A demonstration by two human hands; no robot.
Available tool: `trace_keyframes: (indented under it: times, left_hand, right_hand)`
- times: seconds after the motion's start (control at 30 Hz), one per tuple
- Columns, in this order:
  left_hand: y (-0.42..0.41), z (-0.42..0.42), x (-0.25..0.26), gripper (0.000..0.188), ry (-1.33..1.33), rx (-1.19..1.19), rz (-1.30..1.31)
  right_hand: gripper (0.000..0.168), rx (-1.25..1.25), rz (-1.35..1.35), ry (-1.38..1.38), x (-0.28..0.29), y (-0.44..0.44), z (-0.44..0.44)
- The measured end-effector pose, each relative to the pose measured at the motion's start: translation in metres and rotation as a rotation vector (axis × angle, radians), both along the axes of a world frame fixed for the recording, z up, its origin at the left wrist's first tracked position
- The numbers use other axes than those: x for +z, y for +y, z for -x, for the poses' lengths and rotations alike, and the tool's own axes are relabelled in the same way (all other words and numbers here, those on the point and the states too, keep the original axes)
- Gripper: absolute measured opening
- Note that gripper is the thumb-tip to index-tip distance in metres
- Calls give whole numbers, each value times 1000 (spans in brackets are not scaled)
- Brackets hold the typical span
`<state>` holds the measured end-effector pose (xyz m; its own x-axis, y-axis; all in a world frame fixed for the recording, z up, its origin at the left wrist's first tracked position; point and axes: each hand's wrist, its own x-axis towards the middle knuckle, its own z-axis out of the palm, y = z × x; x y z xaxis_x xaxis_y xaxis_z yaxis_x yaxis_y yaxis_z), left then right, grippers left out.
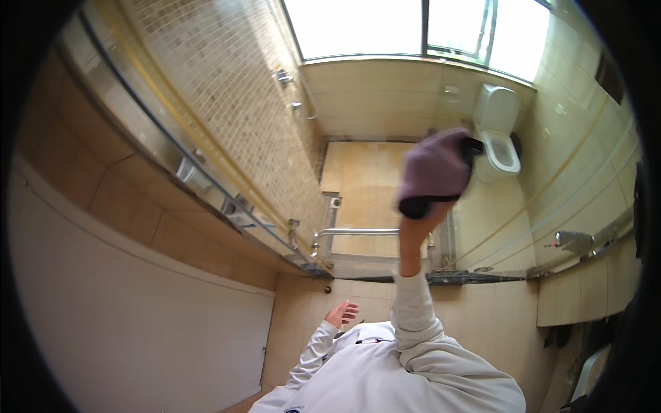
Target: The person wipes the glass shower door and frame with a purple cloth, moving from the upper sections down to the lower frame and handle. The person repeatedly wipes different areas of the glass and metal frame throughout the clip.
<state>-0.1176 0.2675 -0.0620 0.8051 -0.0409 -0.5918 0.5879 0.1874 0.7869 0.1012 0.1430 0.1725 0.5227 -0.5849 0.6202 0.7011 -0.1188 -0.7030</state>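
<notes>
A purple cloth (439,160) with dark edges, blurred by motion, covers most of my right hand (431,206), which is raised before me at the glass of a shower enclosure. The fingers are hidden under the cloth. Below it, a metal bar handle (361,232) runs across the glass. My left hand (343,313) hangs low by my body, its fingers apart and nothing in it.
Behind the glass are a white toilet (501,149), a shower mixer (283,77) on a mosaic wall and a wide window (361,28). A white door panel (155,310) stands at left. At right a toilet roll holder (573,241) is on the wall.
</notes>
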Motion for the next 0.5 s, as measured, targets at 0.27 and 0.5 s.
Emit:
trace_keyframes:
  times: [0.27,0.5]
  left_hand:
    - [65,83,0,48,89,316,50]
    - [72,56,-6,49,166,99,-17]
  right_hand:
    - [35,296,687,285,-59,215,77]
    - [28,293,370,121,-72,154,55]
